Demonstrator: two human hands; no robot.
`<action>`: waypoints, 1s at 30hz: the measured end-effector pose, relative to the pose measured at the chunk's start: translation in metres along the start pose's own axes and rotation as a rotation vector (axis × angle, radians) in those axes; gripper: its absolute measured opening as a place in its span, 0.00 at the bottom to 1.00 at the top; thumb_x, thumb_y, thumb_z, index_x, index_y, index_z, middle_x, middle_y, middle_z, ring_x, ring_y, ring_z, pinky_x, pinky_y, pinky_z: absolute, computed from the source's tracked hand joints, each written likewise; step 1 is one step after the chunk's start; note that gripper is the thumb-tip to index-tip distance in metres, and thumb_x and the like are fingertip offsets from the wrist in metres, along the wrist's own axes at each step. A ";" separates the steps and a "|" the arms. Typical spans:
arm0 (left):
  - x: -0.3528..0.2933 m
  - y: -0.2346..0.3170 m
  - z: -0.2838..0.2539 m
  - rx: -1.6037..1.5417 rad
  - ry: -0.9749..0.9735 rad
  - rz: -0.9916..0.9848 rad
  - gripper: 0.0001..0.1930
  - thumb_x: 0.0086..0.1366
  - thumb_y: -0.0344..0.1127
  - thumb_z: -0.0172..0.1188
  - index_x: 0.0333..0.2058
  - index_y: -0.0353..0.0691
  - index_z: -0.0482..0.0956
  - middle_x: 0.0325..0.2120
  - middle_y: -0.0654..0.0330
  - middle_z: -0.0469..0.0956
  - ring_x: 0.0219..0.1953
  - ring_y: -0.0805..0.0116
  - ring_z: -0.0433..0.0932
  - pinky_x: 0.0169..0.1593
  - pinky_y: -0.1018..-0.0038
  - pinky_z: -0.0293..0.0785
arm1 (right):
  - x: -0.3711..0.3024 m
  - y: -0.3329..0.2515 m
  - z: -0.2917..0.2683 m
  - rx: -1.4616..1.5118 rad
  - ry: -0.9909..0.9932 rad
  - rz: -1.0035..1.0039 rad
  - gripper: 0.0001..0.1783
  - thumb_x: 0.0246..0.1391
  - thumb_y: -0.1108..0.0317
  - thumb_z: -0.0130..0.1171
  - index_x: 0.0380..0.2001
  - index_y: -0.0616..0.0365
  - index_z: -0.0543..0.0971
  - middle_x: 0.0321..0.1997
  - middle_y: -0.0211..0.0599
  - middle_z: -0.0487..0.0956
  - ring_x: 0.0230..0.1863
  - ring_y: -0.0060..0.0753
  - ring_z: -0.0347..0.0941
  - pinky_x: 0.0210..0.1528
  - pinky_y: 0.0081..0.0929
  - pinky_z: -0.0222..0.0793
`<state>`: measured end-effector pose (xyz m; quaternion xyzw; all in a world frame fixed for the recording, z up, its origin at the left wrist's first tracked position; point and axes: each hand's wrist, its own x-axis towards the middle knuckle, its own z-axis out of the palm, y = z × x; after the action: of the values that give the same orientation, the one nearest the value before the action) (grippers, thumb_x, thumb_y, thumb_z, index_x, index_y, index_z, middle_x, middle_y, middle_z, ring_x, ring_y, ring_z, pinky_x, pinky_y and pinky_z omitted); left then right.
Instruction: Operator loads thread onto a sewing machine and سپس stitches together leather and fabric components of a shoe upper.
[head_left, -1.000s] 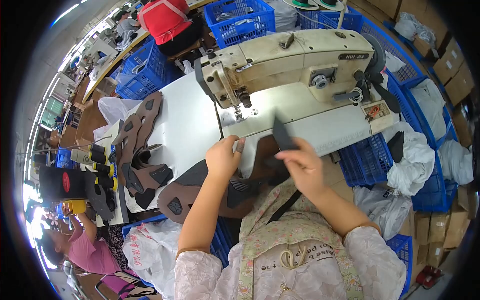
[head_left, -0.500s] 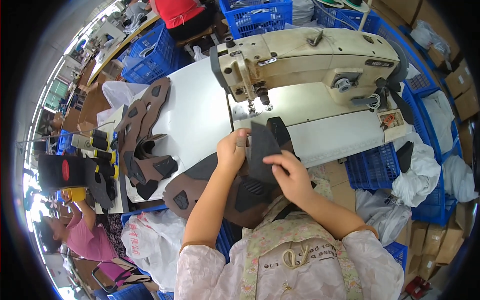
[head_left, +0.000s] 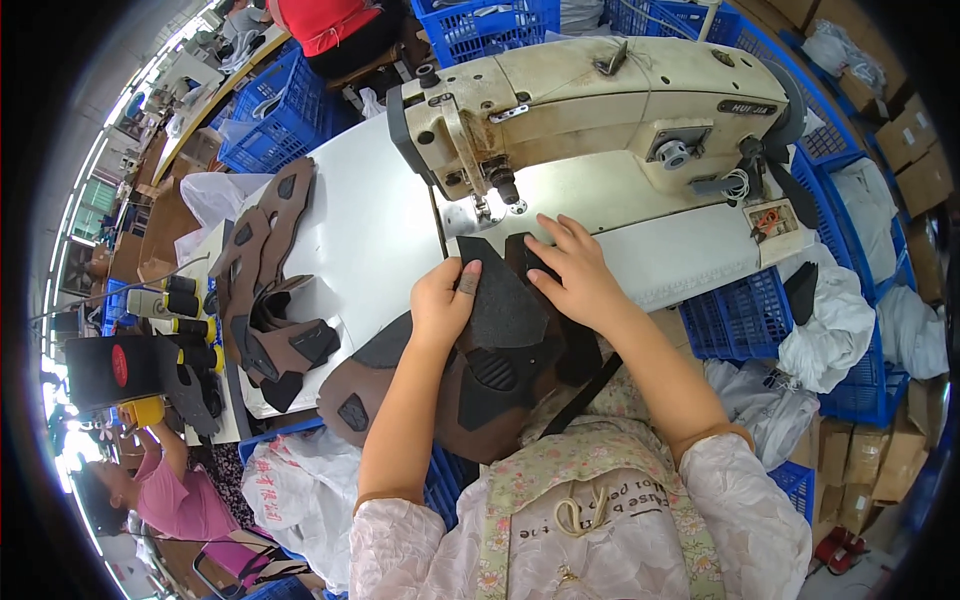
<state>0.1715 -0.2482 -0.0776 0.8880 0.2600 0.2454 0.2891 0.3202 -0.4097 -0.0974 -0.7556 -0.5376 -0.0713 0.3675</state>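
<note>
My left hand (head_left: pixel 445 302) pinches the left edge of a dark grey-black fabric piece (head_left: pixel 507 308), thumb on top and the other fingers mostly out of sight. The piece lies over a brown shoe upper (head_left: pixel 450 408) with black patches, which hangs over the table's front edge toward my lap. My right hand (head_left: pixel 578 275) rests with spread fingers on the black strip at the right of the piece. Just beyond both hands is the presser foot (head_left: pixel 487 208) of a cream sewing machine (head_left: pixel 580 108).
Several brown and black uppers (head_left: pixel 265 235) are piled on the white table (head_left: pixel 360 205) at left. Thread spools (head_left: pixel 180 303) stand farther left. Blue crates (head_left: pixel 735 315) and white bags (head_left: pixel 825 325) crowd the right. One co-worker in pink (head_left: pixel 185 490) is at lower left, another in red (head_left: pixel 320 20) at the back.
The fabric piece has gone from raised and tilted between my hands to lying flatter on the upper. My right hand has moved farther forward and spread its fingers. The view has shifted slightly.
</note>
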 end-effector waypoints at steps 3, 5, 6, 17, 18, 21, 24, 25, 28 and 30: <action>0.006 -0.011 0.005 0.203 -0.073 -0.046 0.20 0.65 0.47 0.58 0.23 0.35 0.72 0.19 0.46 0.74 0.24 0.44 0.73 0.29 0.58 0.67 | 0.010 -0.003 -0.003 0.038 -0.030 -0.025 0.15 0.48 0.67 0.61 0.41 0.56 0.75 0.47 0.39 0.76 0.54 0.47 0.68 0.54 0.45 0.61; 0.015 -0.013 0.008 0.317 -0.144 -0.062 0.21 0.66 0.50 0.55 0.25 0.35 0.73 0.21 0.45 0.75 0.28 0.42 0.74 0.31 0.56 0.67 | 0.013 -0.011 0.002 0.052 -0.052 0.001 0.11 0.47 0.69 0.61 0.36 0.56 0.75 0.40 0.36 0.77 0.48 0.45 0.71 0.49 0.43 0.64; 0.017 -0.012 0.009 0.338 -0.154 -0.058 0.22 0.66 0.51 0.55 0.25 0.36 0.73 0.21 0.46 0.76 0.28 0.42 0.75 0.31 0.55 0.69 | 0.011 -0.015 0.009 0.024 -0.030 0.019 0.09 0.46 0.72 0.60 0.32 0.56 0.73 0.35 0.35 0.76 0.43 0.45 0.72 0.44 0.42 0.64; 0.023 -0.045 -0.008 -0.798 -0.056 -0.560 0.17 0.72 0.44 0.50 0.39 0.33 0.77 0.30 0.63 0.78 0.31 0.74 0.75 0.37 0.77 0.72 | -0.014 -0.036 0.034 -0.016 0.009 0.102 0.22 0.57 0.61 0.56 0.50 0.64 0.73 0.58 0.49 0.72 0.64 0.50 0.64 0.64 0.41 0.59; 0.027 -0.039 -0.014 -0.793 -0.063 -0.566 0.17 0.72 0.44 0.50 0.39 0.33 0.77 0.30 0.63 0.78 0.31 0.74 0.75 0.37 0.77 0.72 | -0.013 -0.034 0.032 -0.012 0.007 0.111 0.22 0.57 0.61 0.56 0.50 0.64 0.73 0.58 0.49 0.72 0.64 0.50 0.64 0.64 0.41 0.59; 0.038 -0.043 -0.020 -0.734 -0.155 -0.644 0.19 0.72 0.45 0.50 0.40 0.31 0.78 0.32 0.62 0.78 0.34 0.74 0.74 0.41 0.77 0.69 | -0.005 -0.025 0.033 -0.088 -0.022 0.070 0.23 0.55 0.60 0.58 0.49 0.63 0.74 0.58 0.48 0.73 0.63 0.49 0.64 0.64 0.42 0.60; 0.050 -0.064 -0.034 -0.653 -0.168 -0.624 0.19 0.72 0.44 0.50 0.41 0.31 0.78 0.34 0.61 0.79 0.35 0.73 0.75 0.44 0.75 0.70 | -0.002 -0.013 0.033 -0.196 -0.052 0.023 0.23 0.54 0.60 0.59 0.50 0.61 0.73 0.60 0.45 0.71 0.65 0.46 0.63 0.66 0.42 0.58; 0.059 -0.059 -0.038 -0.690 -0.191 -0.593 0.19 0.72 0.44 0.50 0.41 0.31 0.78 0.33 0.61 0.80 0.34 0.73 0.75 0.43 0.75 0.70 | -0.003 -0.009 0.033 -0.208 -0.056 0.038 0.23 0.54 0.60 0.59 0.50 0.61 0.73 0.60 0.45 0.71 0.65 0.46 0.63 0.66 0.42 0.58; 0.060 -0.036 -0.042 -0.483 -0.390 -0.485 0.19 0.70 0.46 0.53 0.37 0.32 0.80 0.29 0.59 0.80 0.32 0.71 0.76 0.40 0.72 0.71 | -0.005 -0.010 0.033 -0.196 -0.089 0.063 0.23 0.54 0.61 0.59 0.50 0.61 0.73 0.62 0.44 0.70 0.65 0.46 0.62 0.67 0.42 0.57; 0.060 -0.017 -0.034 -0.010 -0.539 -0.211 0.19 0.66 0.46 0.57 0.33 0.32 0.81 0.26 0.51 0.80 0.32 0.63 0.79 0.39 0.68 0.72 | -0.005 -0.011 0.035 -0.147 -0.082 0.039 0.22 0.54 0.62 0.58 0.51 0.61 0.73 0.62 0.44 0.70 0.66 0.46 0.61 0.67 0.42 0.56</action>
<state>0.1904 -0.1869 -0.0471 0.8878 0.2635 -0.0294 0.3761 0.2988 -0.3896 -0.1194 -0.7931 -0.5308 -0.0725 0.2898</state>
